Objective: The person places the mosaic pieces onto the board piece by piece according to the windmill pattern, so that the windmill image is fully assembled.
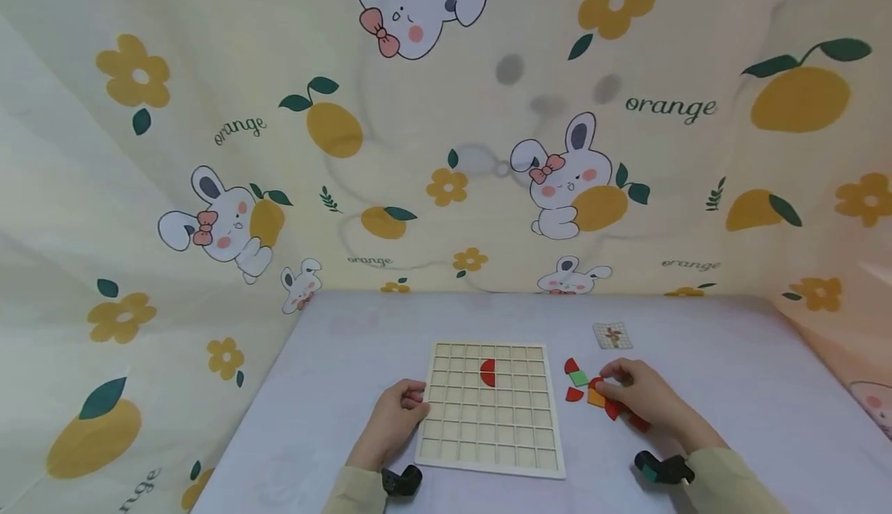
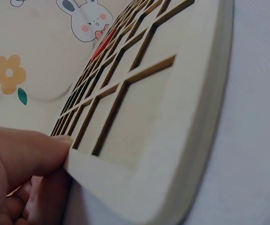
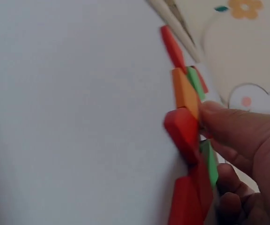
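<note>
A pale wooden grid board [image 1: 498, 425] lies flat, with a red half-disc shape [image 1: 488, 373] in its upper squares. My left hand [image 1: 393, 419] grips the board's left side, its thumb [image 2: 55, 140] on the rim and the other fingers curled below. To the right of the board, my right hand [image 1: 648, 396] is over a loose cluster of flat blocks, thumb and forefinger pinching a red piece [image 1: 595, 383] mostly hidden by the fingertips. Close by lie an orange square block [image 1: 595, 398], a green block [image 1: 578, 378] and red quarter-round blocks [image 1: 574, 395].
A small card [image 1: 612, 336] with a gridded pinwheel picture lies beyond the blocks. The white table [image 1: 279, 421] meets a printed cloth backdrop [image 1: 418, 189] behind and at the sides. Dark wrist cameras [image 1: 403, 481] sit on both wrists.
</note>
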Motion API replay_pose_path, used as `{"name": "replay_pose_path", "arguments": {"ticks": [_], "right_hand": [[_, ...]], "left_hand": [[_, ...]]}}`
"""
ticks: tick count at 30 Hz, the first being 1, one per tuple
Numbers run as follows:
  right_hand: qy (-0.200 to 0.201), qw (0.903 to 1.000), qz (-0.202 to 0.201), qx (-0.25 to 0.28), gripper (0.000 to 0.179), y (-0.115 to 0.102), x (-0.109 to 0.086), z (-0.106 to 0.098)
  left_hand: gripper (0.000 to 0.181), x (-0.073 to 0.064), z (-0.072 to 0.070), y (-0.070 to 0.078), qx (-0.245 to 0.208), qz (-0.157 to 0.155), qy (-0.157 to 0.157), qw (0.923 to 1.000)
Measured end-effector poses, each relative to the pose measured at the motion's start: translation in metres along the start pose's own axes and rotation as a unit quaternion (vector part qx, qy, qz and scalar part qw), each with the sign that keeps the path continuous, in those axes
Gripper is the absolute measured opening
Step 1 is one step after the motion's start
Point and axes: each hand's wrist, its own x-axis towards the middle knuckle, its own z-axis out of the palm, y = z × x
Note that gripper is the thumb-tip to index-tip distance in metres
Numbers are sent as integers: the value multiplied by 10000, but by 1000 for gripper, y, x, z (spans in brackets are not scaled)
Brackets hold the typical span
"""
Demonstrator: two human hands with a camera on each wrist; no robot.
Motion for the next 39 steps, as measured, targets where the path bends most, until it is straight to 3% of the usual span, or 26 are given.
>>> {"name": "replay_pose_path", "arguments": {"ticks": [21,39], "right_hand": [[357,9993,-58,-23,35,2,-3,5],[34,9968,341,717,39,3,-6,-4]], "left_hand": [[31,2,3,1,-25,-55,-12,10000],[32,3,3,-1,69,-127,-12,9999]]}}
